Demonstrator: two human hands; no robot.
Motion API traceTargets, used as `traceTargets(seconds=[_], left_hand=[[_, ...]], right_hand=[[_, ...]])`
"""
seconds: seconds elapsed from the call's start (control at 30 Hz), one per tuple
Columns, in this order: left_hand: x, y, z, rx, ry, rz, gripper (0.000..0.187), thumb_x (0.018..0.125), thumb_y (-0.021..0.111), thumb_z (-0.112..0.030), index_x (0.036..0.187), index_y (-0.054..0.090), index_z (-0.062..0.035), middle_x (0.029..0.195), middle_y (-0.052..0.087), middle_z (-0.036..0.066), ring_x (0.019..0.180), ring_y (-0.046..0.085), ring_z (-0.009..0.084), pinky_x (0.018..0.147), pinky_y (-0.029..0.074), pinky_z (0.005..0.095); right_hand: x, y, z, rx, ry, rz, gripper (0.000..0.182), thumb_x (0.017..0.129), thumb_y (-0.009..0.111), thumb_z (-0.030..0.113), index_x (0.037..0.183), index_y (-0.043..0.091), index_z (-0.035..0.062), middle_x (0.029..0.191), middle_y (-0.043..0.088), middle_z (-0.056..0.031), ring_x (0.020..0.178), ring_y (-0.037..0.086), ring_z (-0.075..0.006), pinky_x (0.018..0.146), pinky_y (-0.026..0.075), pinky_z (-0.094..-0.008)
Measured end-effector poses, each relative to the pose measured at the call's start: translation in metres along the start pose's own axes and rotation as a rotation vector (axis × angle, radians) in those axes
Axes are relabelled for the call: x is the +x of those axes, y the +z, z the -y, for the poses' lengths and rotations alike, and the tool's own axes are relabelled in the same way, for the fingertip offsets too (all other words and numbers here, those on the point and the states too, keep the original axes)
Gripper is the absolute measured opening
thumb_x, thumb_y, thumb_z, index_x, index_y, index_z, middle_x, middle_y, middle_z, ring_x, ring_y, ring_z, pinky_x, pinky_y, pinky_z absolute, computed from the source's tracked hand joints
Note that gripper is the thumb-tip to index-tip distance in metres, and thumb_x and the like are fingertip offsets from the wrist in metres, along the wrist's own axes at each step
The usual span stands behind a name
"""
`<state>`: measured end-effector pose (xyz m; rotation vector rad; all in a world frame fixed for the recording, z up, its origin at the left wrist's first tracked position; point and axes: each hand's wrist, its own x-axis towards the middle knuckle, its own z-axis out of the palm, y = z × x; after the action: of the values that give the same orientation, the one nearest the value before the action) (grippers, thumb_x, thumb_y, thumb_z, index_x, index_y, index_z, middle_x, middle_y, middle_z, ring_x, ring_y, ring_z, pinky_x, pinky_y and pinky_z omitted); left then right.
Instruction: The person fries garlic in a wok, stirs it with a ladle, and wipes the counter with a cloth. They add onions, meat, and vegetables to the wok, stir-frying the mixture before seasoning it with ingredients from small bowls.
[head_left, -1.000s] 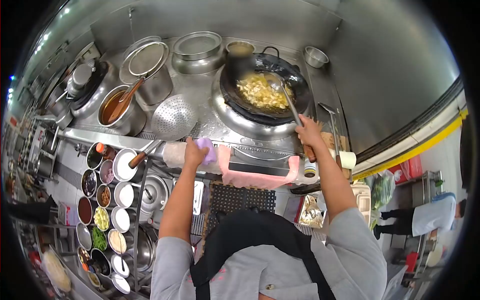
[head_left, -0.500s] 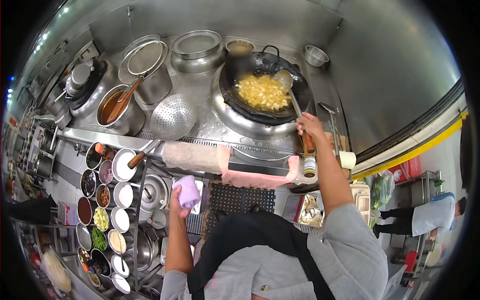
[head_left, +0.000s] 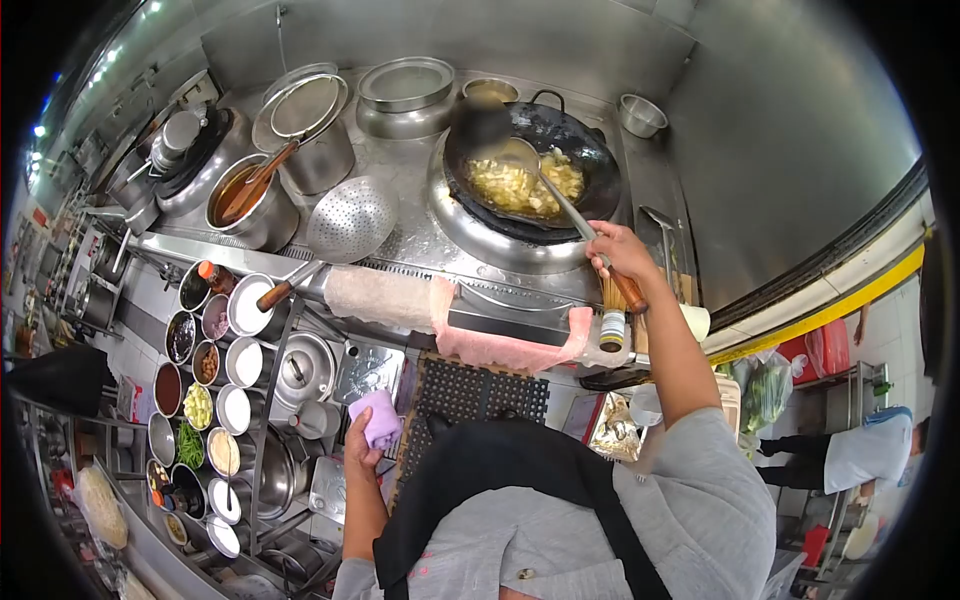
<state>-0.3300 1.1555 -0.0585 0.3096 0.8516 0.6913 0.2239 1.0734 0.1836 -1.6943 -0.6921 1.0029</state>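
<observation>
My right hand [head_left: 618, 252] is closed round the wooden-ended handle of a long ladle [head_left: 566, 205]. The ladle's bowl is in a black wok [head_left: 596, 165], over yellowish food pieces in liquid [head_left: 500, 187]. A dark blur covers the wok's upper left part. My left hand [head_left: 360, 445], low in front of the stove, grips a folded purple cloth [head_left: 378, 418]. A pink cloth [head_left: 510, 350] and a beige cloth [head_left: 380, 300] lie along the stove's front edge.
A perforated strainer [head_left: 353, 218] and a pot of brown liquid [head_left: 272, 228] stand left of the wok. Several ingredient containers [head_left: 233, 410] fill the lower left. A brush [head_left: 612, 325] is near my right hand. Another person [head_left: 868, 455] stands far right.
The ladle's bowl has moved left across the wok, and the food has shifted with it. My left hand with the purple cloth is slightly lower. The camera view has shifted slightly.
</observation>
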Motion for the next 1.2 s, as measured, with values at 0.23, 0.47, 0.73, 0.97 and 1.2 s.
traceTargets(seconds=[0.23, 0.47, 0.73, 0.97, 1.2], left_hand=[[-0.009, 0.004, 0.018, -0.007, 0.05, -0.061, 0.048, 0.085, 0.074, -0.027, 0.124, 0.057, -0.0044, 0.102, 0.068, 0.009, 0.09, 0.068, 0.0248, 0.079, 0.057, 0.0399], [-0.034, 0.011, 0.039, -0.029, 0.062, -0.044, 0.051, 0.084, 0.074, -0.024, 0.126, 0.055, -0.0022, 0.105, 0.067, 0.011, 0.091, 0.068, 0.0269, 0.078, 0.058, 0.0419], [-0.052, 0.007, 0.064, -0.033, 0.092, -0.086, 0.048, 0.085, 0.074, -0.024, 0.125, 0.056, -0.0021, 0.107, 0.068, 0.012, 0.092, 0.068, 0.0273, 0.08, 0.058, 0.0425], [-0.058, 0.005, 0.057, -0.02, 0.1, -0.121, 0.047, 0.085, 0.074, -0.023, 0.123, 0.057, -0.0026, 0.107, 0.068, 0.012, 0.092, 0.068, 0.0268, 0.08, 0.059, 0.0429], [-0.047, 0.04, 0.043, 0.049, 0.088, -0.07, 0.049, 0.084, 0.075, -0.024, 0.124, 0.056, -0.0021, 0.105, 0.068, 0.012, 0.092, 0.069, 0.0256, 0.08, 0.059, 0.0412]], right_hand=[[-0.032, -0.019, 0.002, -0.467, -0.103, 0.076, 0.057, 0.083, 0.058, 0.005, 0.139, 0.051, 0.0001, 0.07, 0.06, -0.0036, 0.051, 0.055, -0.0092, 0.043, 0.045, -0.0274], [0.038, -0.044, -0.03, -0.602, -0.195, -0.222, 0.051, 0.08, 0.059, 0.009, 0.129, 0.058, -0.0044, 0.059, 0.06, -0.009, 0.046, 0.058, -0.018, 0.047, 0.049, -0.0333], [0.097, -0.029, -0.031, 0.334, 0.055, 0.104, 0.004, 0.092, 0.058, 0.005, 0.09, 0.056, 0.0017, 0.073, 0.061, -0.0088, 0.053, 0.054, -0.0141, 0.043, 0.043, -0.028], [0.026, -0.064, -0.031, 0.115, 0.057, 0.075, 0.042, 0.091, 0.055, 0.004, 0.132, 0.047, -0.0048, 0.075, 0.059, -0.0066, 0.054, 0.051, -0.0096, 0.043, 0.042, -0.0243], [0.047, -0.051, -0.034, -0.378, -0.102, -0.074, 0.06, 0.084, 0.058, 0.008, 0.141, 0.045, -0.0057, 0.076, 0.063, -0.0122, 0.053, 0.058, -0.0148, 0.046, 0.048, -0.0324]])
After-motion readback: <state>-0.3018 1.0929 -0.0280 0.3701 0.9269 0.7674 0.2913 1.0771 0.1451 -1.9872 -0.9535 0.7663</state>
